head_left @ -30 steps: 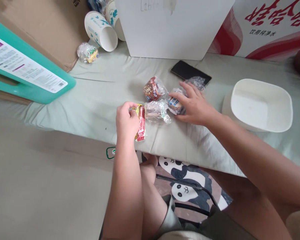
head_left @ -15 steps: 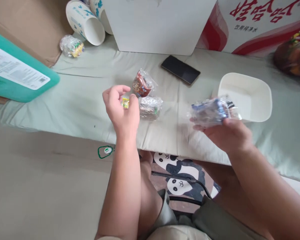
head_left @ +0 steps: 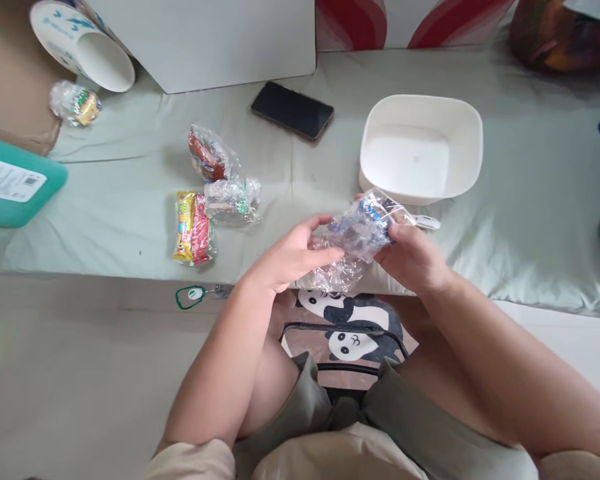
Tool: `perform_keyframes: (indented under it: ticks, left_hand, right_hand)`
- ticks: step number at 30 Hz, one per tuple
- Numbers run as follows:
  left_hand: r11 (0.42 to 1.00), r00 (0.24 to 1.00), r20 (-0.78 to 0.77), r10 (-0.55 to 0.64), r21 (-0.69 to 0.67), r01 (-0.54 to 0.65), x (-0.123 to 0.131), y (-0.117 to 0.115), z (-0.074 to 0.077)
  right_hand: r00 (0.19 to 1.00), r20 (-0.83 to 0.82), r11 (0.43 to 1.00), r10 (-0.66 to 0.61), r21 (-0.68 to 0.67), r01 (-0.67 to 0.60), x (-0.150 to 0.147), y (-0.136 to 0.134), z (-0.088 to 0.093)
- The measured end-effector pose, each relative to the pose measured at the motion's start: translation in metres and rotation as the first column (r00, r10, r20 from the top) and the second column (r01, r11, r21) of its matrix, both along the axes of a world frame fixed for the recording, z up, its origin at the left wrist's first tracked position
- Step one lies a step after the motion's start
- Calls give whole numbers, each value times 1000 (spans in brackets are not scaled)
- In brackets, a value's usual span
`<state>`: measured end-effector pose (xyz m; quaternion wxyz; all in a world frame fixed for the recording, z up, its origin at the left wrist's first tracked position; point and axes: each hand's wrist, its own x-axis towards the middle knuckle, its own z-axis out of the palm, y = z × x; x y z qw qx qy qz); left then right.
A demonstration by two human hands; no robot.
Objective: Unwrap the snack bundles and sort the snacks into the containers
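Both my hands hold one clear-wrapped snack packet with blue print (head_left: 364, 230) over the table's front edge. My right hand (head_left: 414, 257) grips its right end. My left hand (head_left: 293, 253) pinches the loose crinkled wrapper at its left end. A white plastic tub (head_left: 467, 143) stands just beyond the packet. Left of my hands, a yellow and red snack bar (head_left: 192, 227) lies on the pale green cloth (head_left: 130, 200), beside a clear-wrapped snack (head_left: 231, 200) and a red-wrapped snack (head_left: 209, 155).
A black phone (head_left: 293, 110) lies behind the snacks near a white box (head_left: 205, 40). A paper cup (head_left: 83, 47) lies on its side at the back left, with a small wrapped sweet (head_left: 75, 103) near it. A teal board (head_left: 17, 187) sticks in from the left.
My left hand let go of the yellow and red bar, which now lies on the cloth, and came over to the blue-printed packet. My right hand brought that packet in front of me.
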<state>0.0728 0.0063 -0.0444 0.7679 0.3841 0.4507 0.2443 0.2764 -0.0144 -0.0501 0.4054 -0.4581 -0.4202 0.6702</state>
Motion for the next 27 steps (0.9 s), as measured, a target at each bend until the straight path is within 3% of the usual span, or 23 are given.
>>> perform_keyframes:
  ticks: [5, 8, 13, 16, 20, 23, 27]
  left_hand:
    - [994, 998, -39, 50, 101, -46, 7, -2, -4]
    - [986, 995, 68, 69, 149, -78, 8, 1, -8]
    - [981, 969, 246, -26, 193, -23, 4, 5, -8]
    - [961, 992, 122, -30, 275, -5, 2, 6, -8]
    - [877, 973, -189, 133, 480, -26, -2, 9, -15]
    - [809, 958, -208, 197, 586, -39, -3, 10, -17]
    - [928, 998, 16, -65, 369, 54, 2, 7, -11]
  right_hand:
    - [996, 40, 996, -84, 14, 83, 9, -7, -13]
    - [992, 22, 992, -124, 3, 124, 10, -8, -19]
    - [982, -66, 983, -175, -72, 170, 6, -4, -21]
    - [982, -87, 983, -166, -97, 158, 4, -2, -21]
    - [996, -24, 992, -83, -96, 81, 4, -3, -21]
    - [999, 3, 995, -34, -91, 35, 5, -4, -22]
    - [997, 56, 998, 60, -2, -60, 3, -7, -18]
